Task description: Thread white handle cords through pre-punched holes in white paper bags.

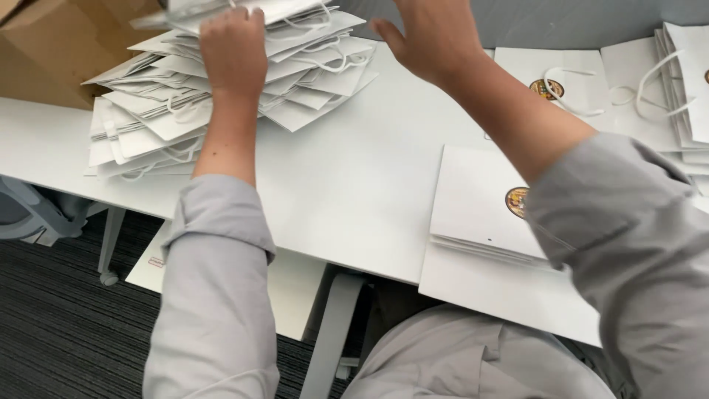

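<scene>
At the far left corner of the white table point(354, 192), a tall, untidy stack of flat white paper bags point(185, 111) lies ahead and to the left of the person. Both arms stretch forward toward it. The left hand point(233, 48) is nearer, resting right on the upper bags with its fingers curled over them, though whether it actually grips one I cannot tell from this angle. The right hand point(428, 37) is open, fingers spread, hovering just beside the stack's right edge and seemingly not touching it. The bags are folded flat, fanned at odd angles, their white cord handles point(325, 59) poking out, long sides running roughly left to right. A neater pile of stickered bags point(480, 199) lies near the person's right elbow.
</scene>
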